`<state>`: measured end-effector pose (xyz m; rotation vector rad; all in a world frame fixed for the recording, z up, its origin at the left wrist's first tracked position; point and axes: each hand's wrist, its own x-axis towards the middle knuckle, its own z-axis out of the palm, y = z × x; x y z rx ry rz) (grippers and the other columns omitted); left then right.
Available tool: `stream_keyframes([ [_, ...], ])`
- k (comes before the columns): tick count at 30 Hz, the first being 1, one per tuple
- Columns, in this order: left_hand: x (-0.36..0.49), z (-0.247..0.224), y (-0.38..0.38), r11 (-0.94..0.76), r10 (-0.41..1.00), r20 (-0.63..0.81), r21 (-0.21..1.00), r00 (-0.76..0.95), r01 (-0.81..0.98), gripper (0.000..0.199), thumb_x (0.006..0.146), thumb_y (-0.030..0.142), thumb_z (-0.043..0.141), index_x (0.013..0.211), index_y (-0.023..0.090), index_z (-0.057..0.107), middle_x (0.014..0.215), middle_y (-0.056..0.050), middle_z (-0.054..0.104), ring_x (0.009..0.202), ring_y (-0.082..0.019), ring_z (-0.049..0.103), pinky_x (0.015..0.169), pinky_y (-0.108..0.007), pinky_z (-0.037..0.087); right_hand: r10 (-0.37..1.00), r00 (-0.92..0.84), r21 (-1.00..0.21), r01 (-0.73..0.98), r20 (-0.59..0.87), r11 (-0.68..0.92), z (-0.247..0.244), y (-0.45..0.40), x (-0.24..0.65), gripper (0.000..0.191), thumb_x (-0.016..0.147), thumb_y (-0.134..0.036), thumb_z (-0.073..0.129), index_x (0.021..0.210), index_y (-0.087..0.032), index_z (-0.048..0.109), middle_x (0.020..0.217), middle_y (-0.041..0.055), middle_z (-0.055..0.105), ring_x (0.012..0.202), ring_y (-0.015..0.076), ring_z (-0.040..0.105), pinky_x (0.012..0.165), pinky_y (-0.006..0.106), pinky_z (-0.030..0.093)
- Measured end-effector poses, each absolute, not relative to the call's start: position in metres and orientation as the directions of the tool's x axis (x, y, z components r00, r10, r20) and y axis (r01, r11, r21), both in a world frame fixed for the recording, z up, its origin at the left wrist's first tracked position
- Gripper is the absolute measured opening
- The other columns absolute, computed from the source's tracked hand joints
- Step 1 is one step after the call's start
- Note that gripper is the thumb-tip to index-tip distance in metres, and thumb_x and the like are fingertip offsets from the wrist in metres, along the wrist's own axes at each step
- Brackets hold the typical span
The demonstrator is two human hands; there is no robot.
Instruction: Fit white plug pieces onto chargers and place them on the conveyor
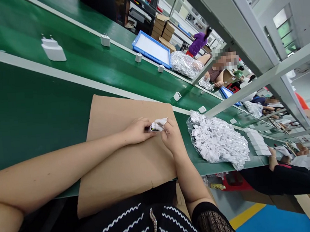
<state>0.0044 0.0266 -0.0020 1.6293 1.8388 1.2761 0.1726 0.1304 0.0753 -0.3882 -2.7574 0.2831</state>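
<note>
**A:** Hands, position?

**B:** Left hand [137, 131] and right hand [172, 136] meet over a cardboard sheet [125, 150], which lies on a green surface [36, 104]. The two hands are just beside each other.

**A:** Held item?

**B:** One small white plug [157, 125], held between both hands near the sheet's far edge. A dark, shiny end shows on its left side. Fine detail is hidden by the fingers and blur.

**A:** Finger state?

**B:** Left fingers [145, 125] curled and pressed together on the plug's near end. Right fingers [166, 124] pinching it from the other side.

**A:** Surroundings?

**B:** To the right of the sheet, a clear plastic bag [217, 139] packed with white plugs. Beyond it, a row of white boxes [257, 142]. Single white chargers [105, 40] stand spaced along the far belt [84, 39]. A larger one [53, 49] lies further left. A blue tray [152, 49] sits on that belt, near a silvery plastic bag [185, 65].

**A:** Others present?

**B:** Yes. At lower right, a co-worker's hand [282, 151] in a black sleeve [283, 181] is near the boxes. More people work further along the line.
</note>
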Motion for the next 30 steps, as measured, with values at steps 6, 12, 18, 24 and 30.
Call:
stream_keyframes([
  [6,0.004,0.001,0.025,-0.085,0.931,0.273,0.807,-0.241,0.584,0.032,0.086,0.052,0.07,0.083,0.02,0.067,0.087,-0.006,0.064,0.087,-0.026,0.061,0.079,-0.039,0.046,0.301,-0.917,-0.121,0.278,0.261,0.953,0.074,0.131,0.174,0.038,0.088,-0.005,0.058,0.114,-0.028,0.075,0.101,0.0068,0.067,0.108,0.0282,0.053,0.112,0.047,0.036],
  [12,0.004,-0.001,0.025,-0.089,0.926,0.282,0.811,-0.252,0.579,0.032,0.087,0.052,0.07,0.089,0.021,0.071,0.089,-0.006,0.065,0.089,-0.026,0.061,0.081,-0.038,0.046,0.31,-0.919,-0.088,0.297,0.244,0.951,0.077,0.133,0.164,0.028,0.085,-0.004,0.061,0.092,-0.028,0.074,0.09,0.0044,0.066,0.101,0.0272,0.053,0.118,0.051,0.029],
  [18,0.006,-0.005,0.026,-0.074,0.919,0.287,0.801,-0.272,0.594,0.035,0.088,0.056,0.068,0.086,0.021,0.071,0.087,-0.007,0.066,0.087,-0.026,0.061,0.08,-0.04,0.047,0.324,-0.921,-0.079,0.314,0.216,0.946,0.081,0.133,0.162,0.028,0.086,-0.004,0.061,0.091,-0.028,0.074,0.091,0.0035,0.067,0.103,0.0254,0.055,0.123,0.049,0.024],
  [24,0.008,-0.005,0.023,-0.071,0.923,0.286,0.785,-0.258,0.615,0.04,0.089,0.06,0.064,0.096,0.022,0.076,0.094,-0.009,0.071,0.095,-0.03,0.064,0.089,-0.044,0.049,0.502,-0.838,-0.511,0.342,0.213,0.789,0.057,0.121,0.171,0.037,0.091,-0.016,0.066,0.126,-0.027,0.068,0.111,0.0043,0.071,0.11,0.0223,0.061,0.114,0.044,0.039],
  [30,0.004,-0.007,0.019,-0.031,0.943,0.226,0.789,-0.244,0.613,0.048,0.088,0.065,0.065,0.106,0.022,0.077,0.112,-0.01,0.071,0.11,-0.032,0.063,0.1,-0.045,0.048,0.746,-0.605,-0.702,0.402,0.278,0.588,0.038,0.157,0.22,0.072,0.093,-0.044,0.069,0.156,-0.024,0.041,0.148,0.0142,0.059,0.134,0.0265,0.054,0.112,0.044,0.045],
])
